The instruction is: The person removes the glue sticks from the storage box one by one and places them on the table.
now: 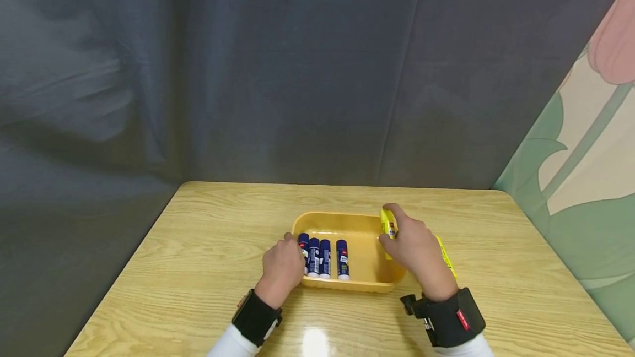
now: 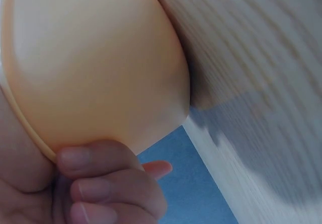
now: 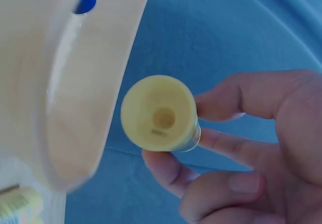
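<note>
A yellow plastic tray (image 1: pixel 364 266) stands on the table. My left hand (image 1: pixel 284 262) grips its left end, with fingertips (image 2: pixel 75 156) curled at the rim in the left wrist view. Several dark blue glue sticks (image 1: pixel 324 258) with white bases lie side by side in the tray's left half. My right hand (image 1: pixel 419 247) pinches a yellow glue stick (image 1: pixel 387 225) between thumb and fingers, over the tray's right end in the head view. In the right wrist view the round hollow end of this yellow glue stick (image 3: pixel 160 93) faces the camera, beside the tray wall.
Another yellow stick (image 1: pixel 446 256) lies on the table to the right of the tray, partly hidden by the right forearm. The wooden table (image 1: pixel 223 225) ends at a dark curtain (image 1: pixel 297 98) behind. A flower-patterned cloth (image 1: pixel 595 225) hangs at the right.
</note>
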`<state>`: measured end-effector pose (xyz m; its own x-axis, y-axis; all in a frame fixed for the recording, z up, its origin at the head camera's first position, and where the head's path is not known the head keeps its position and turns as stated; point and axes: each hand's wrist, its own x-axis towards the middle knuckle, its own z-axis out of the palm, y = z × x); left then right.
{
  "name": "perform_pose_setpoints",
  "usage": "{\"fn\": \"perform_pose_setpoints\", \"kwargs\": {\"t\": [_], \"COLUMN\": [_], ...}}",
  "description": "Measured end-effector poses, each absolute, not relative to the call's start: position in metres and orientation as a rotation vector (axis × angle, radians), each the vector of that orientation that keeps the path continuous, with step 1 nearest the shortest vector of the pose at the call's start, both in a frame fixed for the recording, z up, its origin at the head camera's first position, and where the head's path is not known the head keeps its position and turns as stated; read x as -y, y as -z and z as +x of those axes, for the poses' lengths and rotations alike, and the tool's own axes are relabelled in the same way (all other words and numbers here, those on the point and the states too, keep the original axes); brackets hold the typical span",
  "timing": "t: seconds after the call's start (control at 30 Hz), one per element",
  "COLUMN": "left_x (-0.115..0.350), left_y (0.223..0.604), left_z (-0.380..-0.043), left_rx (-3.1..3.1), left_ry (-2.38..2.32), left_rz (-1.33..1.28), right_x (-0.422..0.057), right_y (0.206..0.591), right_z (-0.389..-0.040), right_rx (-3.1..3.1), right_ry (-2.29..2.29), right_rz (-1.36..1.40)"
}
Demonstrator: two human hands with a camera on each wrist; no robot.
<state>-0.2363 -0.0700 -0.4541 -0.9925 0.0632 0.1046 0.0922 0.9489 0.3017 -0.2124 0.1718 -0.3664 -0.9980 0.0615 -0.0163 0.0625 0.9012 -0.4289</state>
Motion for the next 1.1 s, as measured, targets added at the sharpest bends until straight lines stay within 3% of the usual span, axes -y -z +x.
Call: {"fn": "perform_pose_setpoints", "kwargs": {"t": [1.1], "left_x": [0.079], "left_y": [0.455], "left_z": [-0.237], "left_rx": [3.024], "left_ry": [0.507], "left_rz": [-0.103], "right_x": [-0.223], "right_y": [0.346], "right_z": [-0.197], "right_rx": [-2.973], "right_ry": [0.745], "right_rz": [0.158]}}
